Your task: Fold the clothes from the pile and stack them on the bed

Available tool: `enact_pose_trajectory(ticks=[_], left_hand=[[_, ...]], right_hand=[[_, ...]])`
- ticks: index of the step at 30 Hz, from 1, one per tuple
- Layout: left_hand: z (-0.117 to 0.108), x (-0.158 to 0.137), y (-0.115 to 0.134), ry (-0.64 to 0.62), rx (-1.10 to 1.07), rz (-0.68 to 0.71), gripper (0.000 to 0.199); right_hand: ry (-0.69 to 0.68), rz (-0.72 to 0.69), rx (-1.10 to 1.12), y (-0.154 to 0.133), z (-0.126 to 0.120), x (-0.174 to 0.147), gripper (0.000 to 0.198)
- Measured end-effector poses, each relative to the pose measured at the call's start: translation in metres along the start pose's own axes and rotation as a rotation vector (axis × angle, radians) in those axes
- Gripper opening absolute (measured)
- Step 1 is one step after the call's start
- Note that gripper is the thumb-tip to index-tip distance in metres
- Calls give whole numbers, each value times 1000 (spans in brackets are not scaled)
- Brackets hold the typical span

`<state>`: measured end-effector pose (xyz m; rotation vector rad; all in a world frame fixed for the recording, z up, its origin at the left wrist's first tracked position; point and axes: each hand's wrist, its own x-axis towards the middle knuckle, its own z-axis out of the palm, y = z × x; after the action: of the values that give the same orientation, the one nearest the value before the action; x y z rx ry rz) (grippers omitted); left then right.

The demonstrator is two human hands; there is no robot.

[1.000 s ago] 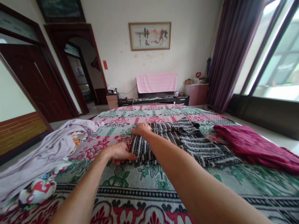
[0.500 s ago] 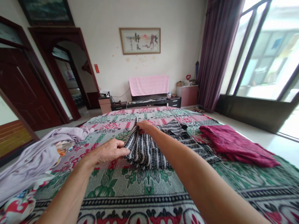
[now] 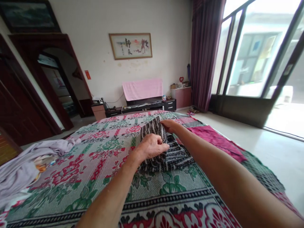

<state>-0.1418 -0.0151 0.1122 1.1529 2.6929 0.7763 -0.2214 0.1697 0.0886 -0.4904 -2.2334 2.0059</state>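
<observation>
So the left hand [image 3: 152,146] and right hand [image 3: 168,125] both have fingers pinching a black-and-white striped knit [image 3: 177,155] mid-frame, magenta cloth [image 3: 215,135] lying right of centre.

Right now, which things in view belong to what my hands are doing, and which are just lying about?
In the job:
striped cloth
left hand, on it
right hand, at its upper edge

Lying about:
red cloth, to the right
lilac cloth, to the left
pink towel, at the back

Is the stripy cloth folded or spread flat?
Partly folded: the left hand and right hand hold one side up; the stripy cloth's rest lies on the bedcover.
</observation>
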Motion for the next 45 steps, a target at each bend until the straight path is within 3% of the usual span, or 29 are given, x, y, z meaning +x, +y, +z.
enact_pose_trajectory(ticks=[4, 7, 11, 17, 23, 26, 29, 30, 32, 34, 37, 40, 42, 45], left_hand=[[39, 12, 11, -40, -10, 21, 28], [55, 16, 16, -46, 17, 37, 26], [56, 20, 25, -25, 25, 66, 25], [61, 25, 33, -10, 7, 92, 25], [72, 15, 30, -80, -100, 139, 25], [55, 9, 14, 27, -149, 175, 27], [36, 6, -21, 209, 19, 105, 27], [33, 6, -35, 246, 85, 111, 28], [33, 4, -63, 198, 158, 183, 36], [40, 2, -86, 134, 208, 207, 50], [56, -4, -105, 21, 240, 185, 63], [67, -10, -109, -44, 235, 136, 64], [70, -13, -110, -37, 218, 117, 64], [72, -13, -113, 24, 162, 136, 64]], right_hand=[[11, 109, 78, 27, -27, -3, 23], [6, 131, 112, 41, -34, -4, 19], [-24, 86, 48, 42, -37, -9, 10], [105, -65, -252, 42, -47, -13, 3], [337, -104, -562, 58, -57, -9, 54], [434, -155, -676, 55, -59, -7, 56], [462, -318, -789, 48, -56, -8, 42], [413, -396, -813, 47, -53, -10, 39], [250, -545, -853, 49, -46, -12, 38], [87, -609, -907, 57, -39, -14, 40], [-51, -502, -989, 76, -33, -15, 46], [-80, -419, -997, 91, -33, -14, 50], [-32, -427, -949, 97, -35, -12, 52], [150, -436, -810, 101, -42, -9, 54]])
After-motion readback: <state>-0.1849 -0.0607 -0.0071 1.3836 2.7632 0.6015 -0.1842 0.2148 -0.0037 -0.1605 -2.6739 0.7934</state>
